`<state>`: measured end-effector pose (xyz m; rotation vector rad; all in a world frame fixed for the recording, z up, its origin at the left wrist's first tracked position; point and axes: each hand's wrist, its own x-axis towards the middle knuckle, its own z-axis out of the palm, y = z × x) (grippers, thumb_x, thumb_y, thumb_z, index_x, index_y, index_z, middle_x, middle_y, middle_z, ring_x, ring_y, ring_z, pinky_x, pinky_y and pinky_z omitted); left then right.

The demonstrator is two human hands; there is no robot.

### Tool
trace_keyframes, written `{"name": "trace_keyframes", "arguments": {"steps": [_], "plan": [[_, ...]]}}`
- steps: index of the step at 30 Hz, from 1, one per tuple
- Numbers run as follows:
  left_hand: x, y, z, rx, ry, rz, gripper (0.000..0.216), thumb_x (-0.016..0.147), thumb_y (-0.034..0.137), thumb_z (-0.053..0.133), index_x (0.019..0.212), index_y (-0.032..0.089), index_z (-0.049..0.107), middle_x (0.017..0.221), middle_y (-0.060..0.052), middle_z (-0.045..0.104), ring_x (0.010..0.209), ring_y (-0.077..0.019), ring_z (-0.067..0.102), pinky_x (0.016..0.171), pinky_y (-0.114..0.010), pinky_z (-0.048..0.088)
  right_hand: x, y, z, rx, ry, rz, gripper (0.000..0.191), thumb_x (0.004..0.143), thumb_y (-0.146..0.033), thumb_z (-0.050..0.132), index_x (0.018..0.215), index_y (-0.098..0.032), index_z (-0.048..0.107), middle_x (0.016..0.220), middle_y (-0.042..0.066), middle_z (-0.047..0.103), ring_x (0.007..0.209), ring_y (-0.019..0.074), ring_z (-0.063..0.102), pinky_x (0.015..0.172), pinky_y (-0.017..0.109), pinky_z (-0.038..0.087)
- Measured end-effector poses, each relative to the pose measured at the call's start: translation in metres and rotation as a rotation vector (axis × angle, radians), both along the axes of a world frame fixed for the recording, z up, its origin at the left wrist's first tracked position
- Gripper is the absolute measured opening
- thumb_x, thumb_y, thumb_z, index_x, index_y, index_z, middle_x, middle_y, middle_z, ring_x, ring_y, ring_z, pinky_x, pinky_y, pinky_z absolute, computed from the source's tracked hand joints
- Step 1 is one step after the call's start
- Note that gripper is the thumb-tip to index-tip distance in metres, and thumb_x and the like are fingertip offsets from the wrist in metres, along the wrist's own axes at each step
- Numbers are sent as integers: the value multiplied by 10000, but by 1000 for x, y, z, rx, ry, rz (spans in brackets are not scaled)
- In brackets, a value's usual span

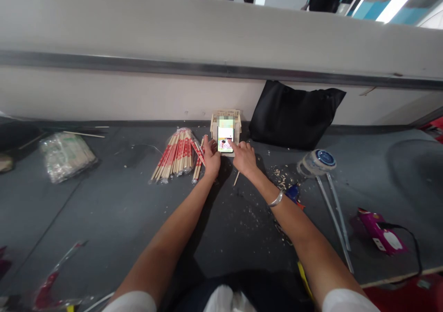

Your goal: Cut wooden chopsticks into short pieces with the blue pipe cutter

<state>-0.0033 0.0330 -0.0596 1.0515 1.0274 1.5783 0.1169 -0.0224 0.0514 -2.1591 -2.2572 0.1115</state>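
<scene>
A phone point(225, 132) with a lit screen leans upright against a small light-wood lattice structure point(215, 114) at the back of the bench. At the phone's lower left edge is my left hand point(212, 161), its fingers apart. It lies next to red-and-white wrapped chopsticks point(198, 166). My right hand point(245, 159) stretches its index finger to the lower right of the screen and holds nothing; its other fingers are loosely bent. A thin stick point(236, 178) lies on the bench below the hands.
More wrapped chopsticks point(176, 154) and a clear bag of sticks point(67, 156) lie leftward. On the right are a black bag point(294, 114), a blue-lidded jar point(314, 163), clear glue sticks point(334, 219), a magenta box point(380, 232) and wood scraps point(282, 177). A wall point(155, 95) borders the back.
</scene>
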Motion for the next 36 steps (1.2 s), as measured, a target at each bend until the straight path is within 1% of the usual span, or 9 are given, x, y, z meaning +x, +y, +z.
{"name": "trace_keyframes", "arguments": {"steps": [6,12,16,21,23,28,30,33,36], "plan": [[2,-1,4,2,-10,15,995,656,45,561,1589,270,302,1341,-112,657,1290,-236,626,1153,-428,451,3,-8,3,-53,-43,165,569,957,-131,473,1452,-390,574,1253,130,596,1161,303,514,935,410,416],[2,-1,3,12,3,7,1003,667,52,575,1602,275,291,1324,-107,661,1271,-240,639,1145,-423,463,7,-4,-1,-45,-79,183,514,993,-163,432,1409,-398,621,1232,135,608,1136,298,505,923,414,394],[1,-1,2,9,10,5,986,685,49,573,1598,307,303,1337,-95,653,1267,-230,636,1132,-420,478,7,6,1,-12,-93,171,550,993,-145,396,1454,-388,573,1254,139,610,1142,297,502,926,410,396],[1,-2,4,-19,5,11,974,691,57,587,1592,303,310,1382,-105,630,1299,-248,614,1139,-442,471,7,10,6,71,-73,64,682,963,-109,422,1600,-343,365,1253,168,601,1119,305,513,931,422,407],[1,-3,4,-35,-3,11,973,693,54,590,1588,311,308,1392,-103,626,1294,-248,617,1143,-450,468,7,7,7,55,-71,71,679,966,-105,422,1592,-365,376,1246,157,601,1124,300,515,928,413,408],[1,-3,6,-35,-2,19,973,679,47,586,1581,302,322,1348,-97,647,1283,-248,624,1163,-448,454,5,-4,5,-42,-79,191,584,989,-113,397,1477,-398,543,1235,132,600,1144,289,517,917,399,398],[2,-3,6,-31,-3,22,965,673,47,582,1573,292,331,1334,-100,652,1282,-251,624,1164,-444,453,5,-6,3,-52,-80,200,561,990,-117,395,1445,-389,575,1239,129,602,1143,287,518,917,399,399],[2,-3,6,-17,10,37,955,665,52,576,1564,266,338,1314,-111,657,1264,-252,633,1148,-434,469,4,-6,3,-44,-77,166,576,978,-110,404,1473,-365,547,1248,139,600,1148,290,517,922,402,406],[1,-2,3,1,49,43,951,666,55,562,1567,265,338,1319,-106,659,1251,-244,640,1126,-427,489,2,-2,2,-23,-73,114,653,955,-93,421,1554,-352,437,1251,149,595,1146,290,519,924,401,413]]}}
